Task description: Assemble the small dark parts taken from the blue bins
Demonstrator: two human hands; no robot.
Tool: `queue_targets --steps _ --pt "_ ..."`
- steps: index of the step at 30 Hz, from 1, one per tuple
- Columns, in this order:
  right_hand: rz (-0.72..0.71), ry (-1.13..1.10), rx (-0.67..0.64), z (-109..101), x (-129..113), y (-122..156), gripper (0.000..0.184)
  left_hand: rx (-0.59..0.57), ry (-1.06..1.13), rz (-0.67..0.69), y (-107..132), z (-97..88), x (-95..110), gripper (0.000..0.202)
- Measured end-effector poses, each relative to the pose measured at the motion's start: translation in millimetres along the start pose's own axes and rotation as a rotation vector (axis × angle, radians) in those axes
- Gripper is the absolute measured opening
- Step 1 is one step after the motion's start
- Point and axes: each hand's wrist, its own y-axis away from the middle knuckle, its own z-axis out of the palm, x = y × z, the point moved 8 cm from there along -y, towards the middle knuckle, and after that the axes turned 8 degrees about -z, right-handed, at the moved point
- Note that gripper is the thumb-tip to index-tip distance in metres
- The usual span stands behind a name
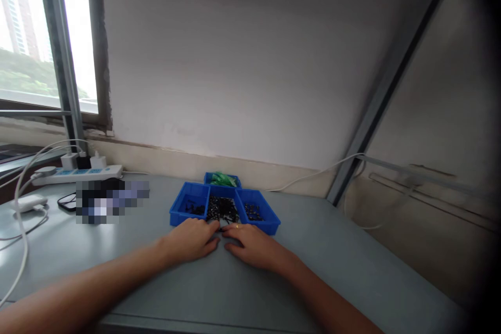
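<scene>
Small dark parts [223, 210] lie in a loose pile between two blue bins, spilling toward my fingertips. My left hand [191, 240] rests at the near left edge of this pile, its thumb apart from the bent fingers. Facing it, my right hand [252, 245], with a ring on one finger, reaches to the pile's near right edge, thumb also apart. A small dark piece shows by the right fingertips; whether they touch it I cannot tell. The left blue bin [178, 217] and the right blue bin [270, 228] each contain some dark parts.
Behind the pile, a third blue bin [206, 179] holds a green plastic bag [223, 179]. At the left stand a white power strip [111, 172] with plugs, a white charger [31, 202], cables, and a blurred-out object. A metal post [352, 154] rises at the right.
</scene>
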Motion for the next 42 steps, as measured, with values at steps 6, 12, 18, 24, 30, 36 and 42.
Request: queue_targets --steps 6,12,18,24,30,36,42 --pt "-0.010 0.006 0.001 1.6 1.2 0.2 0.027 -0.004 -0.016 -0.047 -0.9 3.7 -0.9 0.023" --pt "0.012 0.020 0.033 -0.3 4.9 1.7 0.024 0.011 -0.036 -0.045 -1.9 5.1 -1.7 0.022" --pt "0.055 0.013 0.013 2.1 7.9 3.4 0.020 0.010 -0.025 0.042 0.2 3.0 5.9 0.021" --pt "0.050 0.017 0.014 2.1 8.6 2.2 0.019 0.005 -0.003 0.062 -0.4 3.2 8.0 0.020" --pt "0.052 0.016 0.008 1.5 7.1 1.9 0.022 0.010 0.010 0.062 -0.2 3.1 6.4 0.019" --pt "0.034 0.003 0.004 1.7 5.4 1.8 0.025 0.017 0.002 0.047 -0.9 2.7 3.9 0.018" --pt "0.090 0.061 0.017 2.8 10.4 1.4 0.012 0.022 -0.023 0.033 -1.4 3.6 2.4 0.016"
